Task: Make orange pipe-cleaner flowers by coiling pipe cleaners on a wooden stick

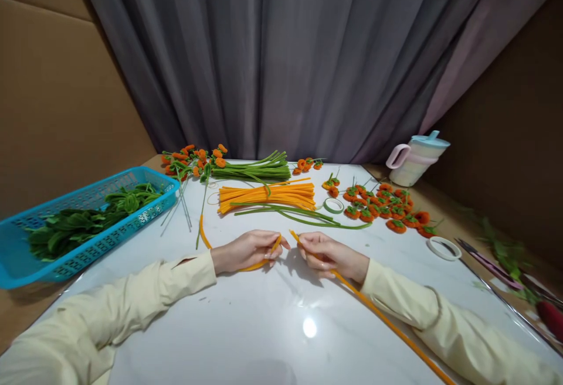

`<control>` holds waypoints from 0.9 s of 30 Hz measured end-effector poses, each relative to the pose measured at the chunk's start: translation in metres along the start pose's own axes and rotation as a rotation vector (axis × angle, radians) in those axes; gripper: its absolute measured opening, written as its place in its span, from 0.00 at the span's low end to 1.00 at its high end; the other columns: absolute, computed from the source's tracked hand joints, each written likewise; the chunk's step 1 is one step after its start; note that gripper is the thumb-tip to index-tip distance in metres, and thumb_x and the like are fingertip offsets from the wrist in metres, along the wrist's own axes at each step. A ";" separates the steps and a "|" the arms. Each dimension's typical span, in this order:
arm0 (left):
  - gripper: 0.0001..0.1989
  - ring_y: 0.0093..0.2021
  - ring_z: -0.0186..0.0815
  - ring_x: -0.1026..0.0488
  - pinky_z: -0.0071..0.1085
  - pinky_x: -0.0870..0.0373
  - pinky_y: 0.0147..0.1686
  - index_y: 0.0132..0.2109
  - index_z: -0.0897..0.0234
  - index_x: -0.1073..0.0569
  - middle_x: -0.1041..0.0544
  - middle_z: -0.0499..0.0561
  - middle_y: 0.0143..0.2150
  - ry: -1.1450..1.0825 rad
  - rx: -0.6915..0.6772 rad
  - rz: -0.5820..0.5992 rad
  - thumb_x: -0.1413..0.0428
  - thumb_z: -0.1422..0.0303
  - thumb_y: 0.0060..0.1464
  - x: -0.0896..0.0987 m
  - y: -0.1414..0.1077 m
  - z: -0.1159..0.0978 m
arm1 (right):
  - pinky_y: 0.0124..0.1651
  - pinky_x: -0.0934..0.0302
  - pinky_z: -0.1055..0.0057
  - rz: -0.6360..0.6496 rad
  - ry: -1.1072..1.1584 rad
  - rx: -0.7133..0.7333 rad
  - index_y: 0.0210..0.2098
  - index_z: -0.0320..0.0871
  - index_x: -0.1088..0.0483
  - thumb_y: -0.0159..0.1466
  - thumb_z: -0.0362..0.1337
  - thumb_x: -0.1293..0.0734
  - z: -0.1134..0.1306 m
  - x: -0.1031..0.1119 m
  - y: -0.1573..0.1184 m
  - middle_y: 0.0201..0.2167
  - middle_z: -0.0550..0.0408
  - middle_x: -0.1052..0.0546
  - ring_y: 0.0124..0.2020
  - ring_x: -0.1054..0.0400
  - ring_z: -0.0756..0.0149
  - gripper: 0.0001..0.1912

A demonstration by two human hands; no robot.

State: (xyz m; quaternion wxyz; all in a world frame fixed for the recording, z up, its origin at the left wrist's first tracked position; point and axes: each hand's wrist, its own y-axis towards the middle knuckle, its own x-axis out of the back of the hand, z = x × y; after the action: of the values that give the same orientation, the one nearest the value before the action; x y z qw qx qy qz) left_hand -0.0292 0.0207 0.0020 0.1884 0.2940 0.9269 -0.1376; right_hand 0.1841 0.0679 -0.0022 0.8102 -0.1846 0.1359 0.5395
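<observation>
My left hand (251,249) pinches an orange fuzzy stem (204,231); its tip sticks up between the fingers and the rest curves behind the wrist. Facing it across a small gap, my right hand (328,254) is closed on a second orange stem (391,324), whose short end points up left while the long part runs under the sleeve to the lower right. Beyond both hands lies a bundle of orange stems (264,197), with a few loose green stems (303,214) in front of it and a bundle of green stems (255,170) behind.
A blue basket (57,268) with green leaf pieces stands at left. Orange flowers (382,203) lie at right, more (193,159) at back left. Green tape (333,205), a white roll (444,248), scissors (488,263) and a lidded cup (417,159) are on the right. A curtain (281,57) hangs behind.
</observation>
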 end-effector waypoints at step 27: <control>0.14 0.26 0.28 0.37 0.25 0.39 0.31 0.36 0.72 0.28 0.35 0.47 0.24 0.159 0.080 0.051 0.43 0.61 0.53 0.016 0.004 -0.007 | 0.13 0.45 0.82 -0.070 0.004 0.045 0.34 0.35 0.32 0.64 0.39 0.39 0.000 -0.007 0.003 0.19 0.54 0.25 0.06 0.53 0.84 0.12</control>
State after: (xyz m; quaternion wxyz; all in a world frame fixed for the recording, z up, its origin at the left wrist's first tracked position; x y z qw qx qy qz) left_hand -0.0409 0.0339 0.0014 0.1057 0.3347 0.9250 -0.1457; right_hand 0.1789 0.0625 0.0001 0.8322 -0.1720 0.1429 0.5073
